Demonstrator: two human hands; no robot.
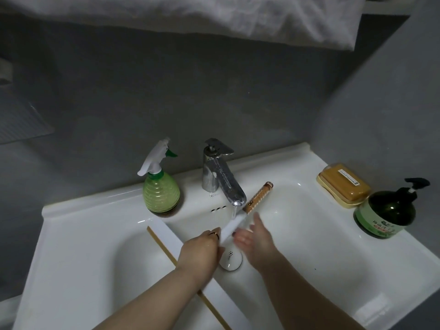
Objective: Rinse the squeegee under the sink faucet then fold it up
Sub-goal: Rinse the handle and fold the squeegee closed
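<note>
The squeegee lies across the white sink [297,246]. Its long white blade with a tan edge [166,236] runs from the left rim toward the front, and its white neck with a brown patterned handle [258,197] points up to the back right. Water runs from the chrome faucet [221,177] onto the neck. My left hand [202,248] grips the squeegee where the neck meets the blade. My right hand [256,234] is open, fingers spread, touching the neck's right side just below the stream.
A green spray bottle [160,189] stands left of the faucet. A yellow soap in its dish [342,185] and a dark green pump bottle [390,210] sit on the right ledge. The drain plug [230,259] is below my hands. A white cloth [214,15] hangs overhead.
</note>
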